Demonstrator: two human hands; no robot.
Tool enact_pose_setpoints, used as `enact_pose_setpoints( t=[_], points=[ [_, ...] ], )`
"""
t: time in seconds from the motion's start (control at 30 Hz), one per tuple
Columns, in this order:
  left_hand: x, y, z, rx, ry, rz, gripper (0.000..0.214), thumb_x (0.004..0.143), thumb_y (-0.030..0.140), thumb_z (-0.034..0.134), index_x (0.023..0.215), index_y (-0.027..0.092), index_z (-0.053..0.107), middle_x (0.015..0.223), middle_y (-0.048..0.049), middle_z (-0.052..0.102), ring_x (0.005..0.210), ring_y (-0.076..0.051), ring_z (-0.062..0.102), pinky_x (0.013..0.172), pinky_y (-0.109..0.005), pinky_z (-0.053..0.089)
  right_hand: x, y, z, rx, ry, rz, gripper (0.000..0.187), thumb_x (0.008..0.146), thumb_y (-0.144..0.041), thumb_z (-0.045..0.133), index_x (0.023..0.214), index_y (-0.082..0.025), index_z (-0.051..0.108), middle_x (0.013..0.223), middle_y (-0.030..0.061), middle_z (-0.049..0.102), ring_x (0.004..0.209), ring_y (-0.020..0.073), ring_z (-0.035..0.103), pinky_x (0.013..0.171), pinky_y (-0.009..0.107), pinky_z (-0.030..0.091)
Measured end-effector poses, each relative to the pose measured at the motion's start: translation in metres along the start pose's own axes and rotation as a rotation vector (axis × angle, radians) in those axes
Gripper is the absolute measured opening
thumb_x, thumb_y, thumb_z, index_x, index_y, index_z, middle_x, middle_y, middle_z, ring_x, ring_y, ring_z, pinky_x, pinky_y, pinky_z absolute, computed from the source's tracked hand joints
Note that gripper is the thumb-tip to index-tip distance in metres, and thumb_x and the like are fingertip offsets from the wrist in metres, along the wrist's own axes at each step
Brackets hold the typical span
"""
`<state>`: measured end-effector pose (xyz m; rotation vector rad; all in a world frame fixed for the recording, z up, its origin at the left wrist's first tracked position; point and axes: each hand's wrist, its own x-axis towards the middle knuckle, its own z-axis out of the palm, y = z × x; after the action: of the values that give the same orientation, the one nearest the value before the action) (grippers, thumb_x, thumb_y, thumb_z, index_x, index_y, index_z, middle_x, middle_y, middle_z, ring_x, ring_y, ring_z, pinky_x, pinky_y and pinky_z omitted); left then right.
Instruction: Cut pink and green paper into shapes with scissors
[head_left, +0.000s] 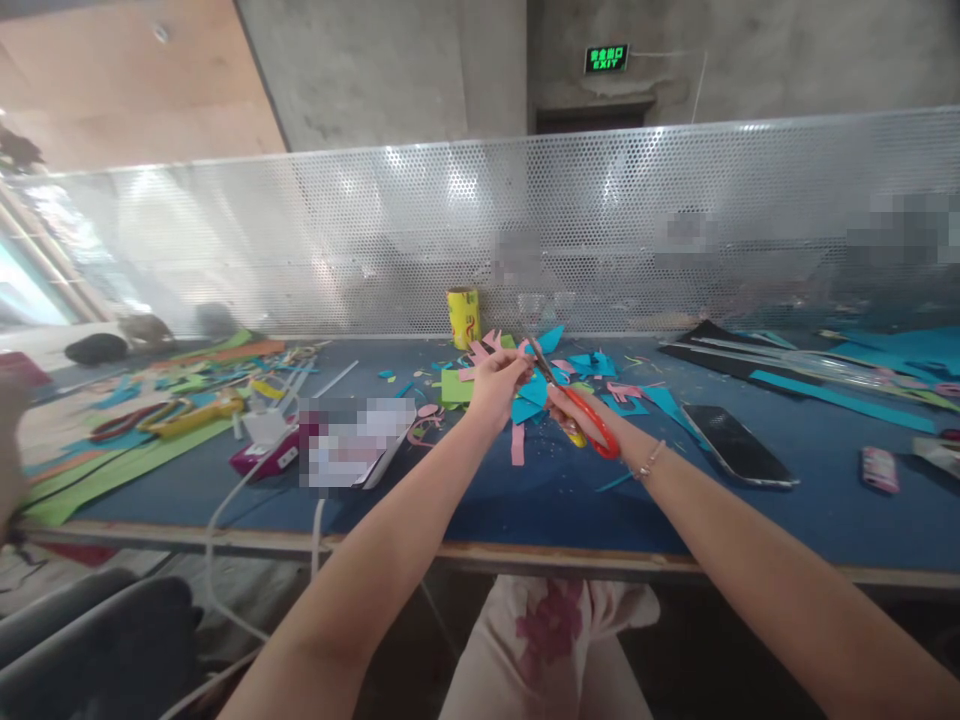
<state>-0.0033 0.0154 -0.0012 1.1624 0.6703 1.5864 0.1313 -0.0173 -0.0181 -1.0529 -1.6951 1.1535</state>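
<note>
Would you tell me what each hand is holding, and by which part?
The right hand grips the scissors by their red handles; the left hand pinches a blue paper piece by its left edge.

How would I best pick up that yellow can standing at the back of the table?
Probably grip the yellow cylindrical can around its side wall at mid-height, coming from the front: it stands upright, and the perforated metal screen close behind blocks the rear.

Red-handled scissors [581, 410], pink paper [484, 350], blue table [525, 490], yellow can [464, 318]
</note>
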Motion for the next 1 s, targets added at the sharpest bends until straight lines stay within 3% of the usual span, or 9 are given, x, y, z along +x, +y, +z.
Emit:
enact_pose_setpoints(
  t=[0.53,1.0],
  points=[
    [0.0031,-0.0025,-0.0033,0.134,0.012,0.103,0.015,0.06,0.021,0.064,0.066,0.016,0.051,0.051,0.0037,0.052,0.047,-0.006,0.05,0.054,-0.022,0.042,0.0021,-0.0012,0.0005,-0.075,0.064,0.067,0.043,0.062,-0.059,0.056,0.058,-0.02,0.039,0.046,-0.0054,0.039,0.037,0.0056,0.03,0.039,0.023,0.024],
    [0.0013,-0.0017,-0.0019,0.142,0.041,0.119,0.009,0.065,0.02,0.06,0.066,0.015,0.051,0.057,0.0013,0.056,0.051,-0.007,0.053,0.058,-0.024,0.046,0.0049,0.005,-0.0039,-0.299,0.064,-0.015,0.043,0.067,-0.057,0.053,0.054,-0.019,0.037,0.044,-0.0052,0.034,0.038,0.0057,0.03,0.039,0.023,0.023]
  ],
)
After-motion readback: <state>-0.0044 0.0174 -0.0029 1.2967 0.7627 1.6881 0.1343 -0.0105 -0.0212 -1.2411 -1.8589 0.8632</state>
